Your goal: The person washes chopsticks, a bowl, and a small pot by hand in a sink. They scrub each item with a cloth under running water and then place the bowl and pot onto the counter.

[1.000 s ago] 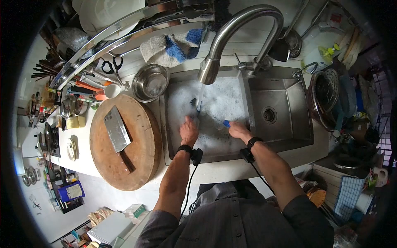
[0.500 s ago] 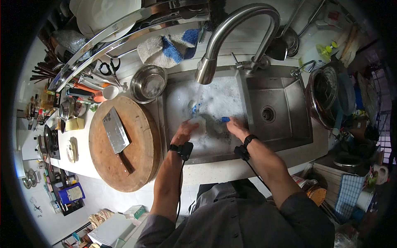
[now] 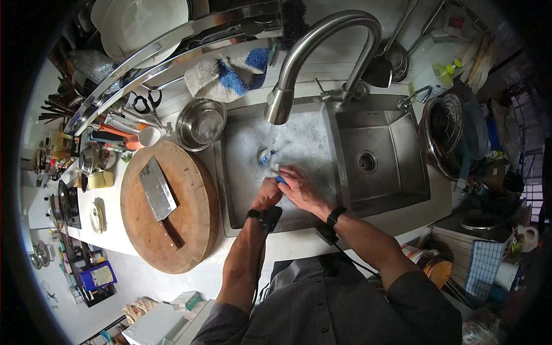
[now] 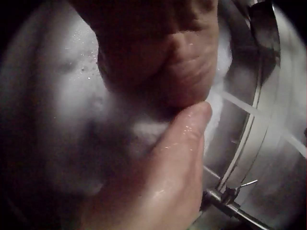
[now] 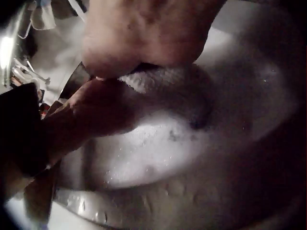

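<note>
The person's two hands meet low over the foamy left basin. In the head view the left hand has curled fingers at a small pale object, mostly hidden, whose kind I cannot tell. The right hand lies against it and grips a cloth, whose blue part shows under the fingers. In the right wrist view, white textured cloth shows beneath that hand. Just beyond the fingers, a blue-and-white patterned dish pokes out of the suds.
The curved faucet hangs over the basin. To the left, a cleaver lies on a round chopping board. A steel bowl stands by the sink's corner. The right basin has a drain.
The right hand has moved left with the blue-and-white cloth until it meets the left hand. The left hand first drew back, then moved right with the pale object. The view has shifted slightly.
</note>
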{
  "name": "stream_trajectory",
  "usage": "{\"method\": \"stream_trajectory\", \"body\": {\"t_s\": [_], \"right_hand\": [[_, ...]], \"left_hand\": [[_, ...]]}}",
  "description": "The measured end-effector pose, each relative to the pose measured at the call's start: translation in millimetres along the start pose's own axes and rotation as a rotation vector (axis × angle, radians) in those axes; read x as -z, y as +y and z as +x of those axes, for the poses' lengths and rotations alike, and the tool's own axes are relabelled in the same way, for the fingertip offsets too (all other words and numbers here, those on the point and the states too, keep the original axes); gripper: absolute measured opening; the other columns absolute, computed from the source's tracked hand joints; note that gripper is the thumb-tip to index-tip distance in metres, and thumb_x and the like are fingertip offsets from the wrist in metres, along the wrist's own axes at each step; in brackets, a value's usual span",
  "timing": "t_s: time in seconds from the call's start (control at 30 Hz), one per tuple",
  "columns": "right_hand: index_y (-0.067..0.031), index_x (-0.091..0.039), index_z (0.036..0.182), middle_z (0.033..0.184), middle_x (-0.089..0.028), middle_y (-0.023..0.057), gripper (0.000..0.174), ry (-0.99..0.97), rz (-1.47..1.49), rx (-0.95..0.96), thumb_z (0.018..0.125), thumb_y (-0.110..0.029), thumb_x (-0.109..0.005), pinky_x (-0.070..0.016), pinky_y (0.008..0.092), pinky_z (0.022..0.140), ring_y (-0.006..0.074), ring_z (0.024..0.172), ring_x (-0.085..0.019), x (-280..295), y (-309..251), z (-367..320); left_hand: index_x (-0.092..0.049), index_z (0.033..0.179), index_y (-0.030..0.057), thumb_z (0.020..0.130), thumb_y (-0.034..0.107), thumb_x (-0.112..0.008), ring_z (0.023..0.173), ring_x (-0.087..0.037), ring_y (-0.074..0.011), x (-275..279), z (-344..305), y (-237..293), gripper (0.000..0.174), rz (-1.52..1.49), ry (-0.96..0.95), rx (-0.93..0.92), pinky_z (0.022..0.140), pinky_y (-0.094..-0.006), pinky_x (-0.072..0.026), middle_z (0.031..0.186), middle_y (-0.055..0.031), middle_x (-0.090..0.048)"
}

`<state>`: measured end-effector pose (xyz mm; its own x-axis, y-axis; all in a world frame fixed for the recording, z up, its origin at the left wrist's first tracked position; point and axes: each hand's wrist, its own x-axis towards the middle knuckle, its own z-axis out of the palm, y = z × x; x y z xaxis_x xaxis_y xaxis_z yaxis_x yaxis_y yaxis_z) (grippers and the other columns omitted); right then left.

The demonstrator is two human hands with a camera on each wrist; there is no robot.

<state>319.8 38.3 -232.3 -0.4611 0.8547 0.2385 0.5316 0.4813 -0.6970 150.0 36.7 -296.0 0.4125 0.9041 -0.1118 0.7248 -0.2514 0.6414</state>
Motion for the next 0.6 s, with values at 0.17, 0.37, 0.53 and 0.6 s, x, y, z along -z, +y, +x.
{"method": "stream_trajectory", "body": {"t_s": [0.17,0.37,0.53,0.6], "right_hand": [[-0.0048,-0.064,0.116,0.120,-0.065,0.0113,0.039,-0.173,0.091,-0.271,0.097,-0.036,-0.052,-0.0453,0.0440,0.096,0.0373,0.115,-0.058,9,36,37],[-0.0031,-0.053,0.135,0.136,-0.055,0.0212,0.061,-0.048,0.668,-0.721,0.100,-0.052,-0.038,-0.0432,0.0395,0.100,0.0335,0.125,-0.052,-55,154,-12],[0.0019,-0.057,0.124,0.135,-0.052,0.0268,0.049,0.043,0.320,-0.821,0.101,-0.039,-0.041,-0.0430,0.0487,0.100,0.0434,0.125,-0.049,-31,40,13],[0.0015,-0.058,0.123,0.134,-0.053,0.0259,0.043,0.061,0.127,-0.543,0.098,-0.032,-0.046,-0.0421,0.0503,0.101,0.0441,0.124,-0.049,-32,32,7]], "left_hand": [[-0.066,0.108,0.0020,0.084,0.003,-0.064,0.100,-0.063,-0.0214,7,2,31,0.024,-1.466,0.009,0.437,0.086,-0.0337,-0.0495,0.105,-0.0060,-0.067],[-0.056,0.127,0.0018,0.092,0.001,-0.059,0.104,-0.061,-0.0208,15,11,43,0.035,-1.810,0.071,0.429,0.093,-0.0350,-0.0492,0.113,-0.0068,-0.065],[-0.059,0.121,0.0029,0.091,0.000,-0.058,0.097,-0.065,-0.0194,6,27,42,0.031,-1.949,0.326,0.435,0.089,-0.0323,-0.0513,0.109,-0.0063,-0.067],[-0.060,0.120,0.0043,0.091,0.001,-0.057,0.096,-0.066,-0.0191,-4,27,31,0.029,-1.624,0.349,0.342,0.086,-0.0313,-0.0518,0.108,-0.0056,-0.068]]}}
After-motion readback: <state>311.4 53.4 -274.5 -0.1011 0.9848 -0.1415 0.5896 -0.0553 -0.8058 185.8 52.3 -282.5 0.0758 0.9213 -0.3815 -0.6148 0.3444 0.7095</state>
